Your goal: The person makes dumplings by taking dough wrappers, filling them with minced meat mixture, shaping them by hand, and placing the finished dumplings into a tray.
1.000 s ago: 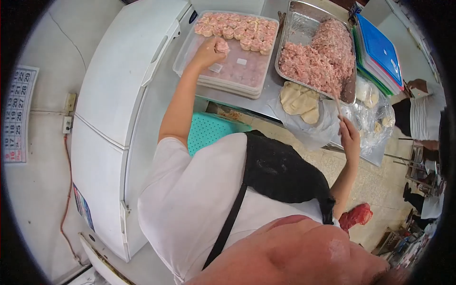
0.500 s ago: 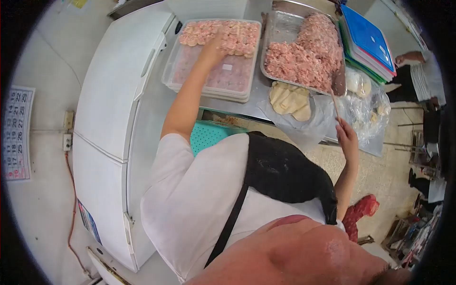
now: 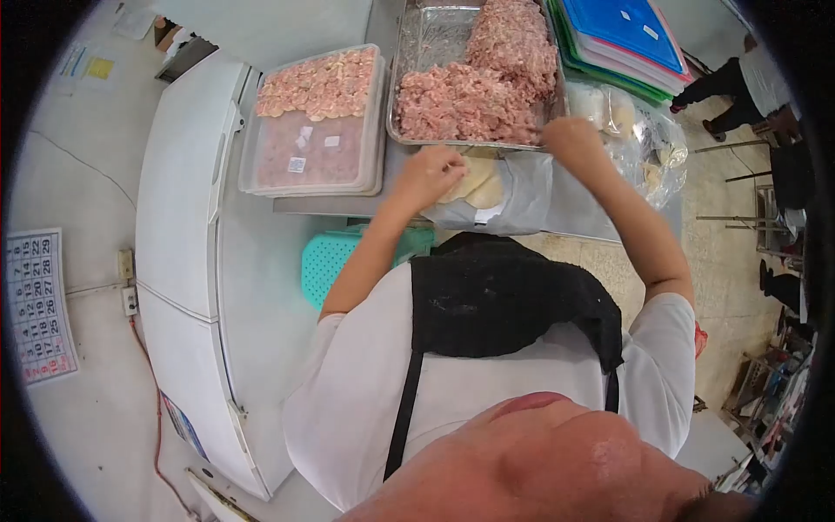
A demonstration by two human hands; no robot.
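My left hand is at the left edge of a pile of round, pale dumpling wrappers, its fingers curled and pinching at a wrapper. The pile lies on a plastic bag at the table's front. At the near right corner of a metal tray, my right hand is closed round a thin wooden stick, now mostly hidden by the hand. Pink minced meat fills much of the tray. Left of it, filled dumplings sit in rows in the far part of a clear plastic container.
Coloured plastic lids are stacked right of the tray, with clear bags of pale dough in front. A turquoise perforated basket stands below the table. A white refrigerator is on the left. Another person stands far right.
My left hand has moved from the dumplings in the container to the wrappers. My right hand has risen from beside the table to the tray corner. The view has shifted to the right.
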